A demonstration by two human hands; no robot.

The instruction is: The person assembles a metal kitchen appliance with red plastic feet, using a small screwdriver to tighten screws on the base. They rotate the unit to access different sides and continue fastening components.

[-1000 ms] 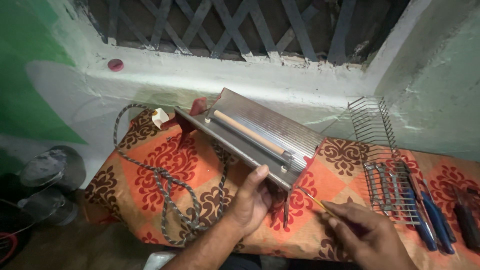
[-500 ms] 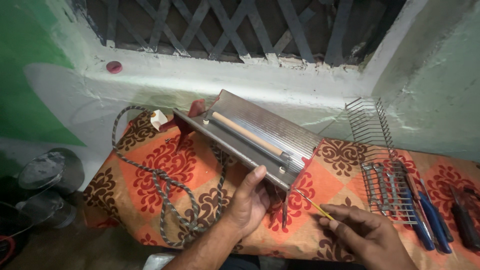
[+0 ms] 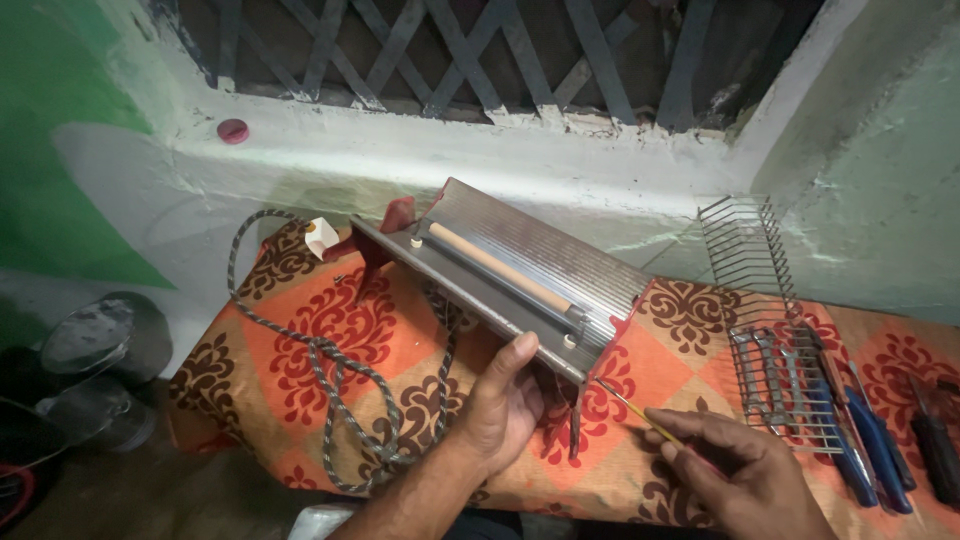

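Left hand (image 3: 500, 405) steadying heater (image 3: 500, 275), right hand (image 3: 745, 475) — cropped

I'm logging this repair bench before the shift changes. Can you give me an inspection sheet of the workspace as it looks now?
Surface: table under an orange patterned cloth.
Job's things: a rod heater with ribbed metal reflector, tilted; a thin yellow-shafted screwdriver pointing at its near end.
Clutter: wire guard grille at right, spanners under it; blue-handled tools beside it.
Hands: left hand braces the heater's front edge; right hand grips the screwdriver.
Cables: braided power cord looped on the cloth, white plug at the far corner.
Surroundings: whitewashed window ledge with a small red cap; latticed grille above; metal pots at left.
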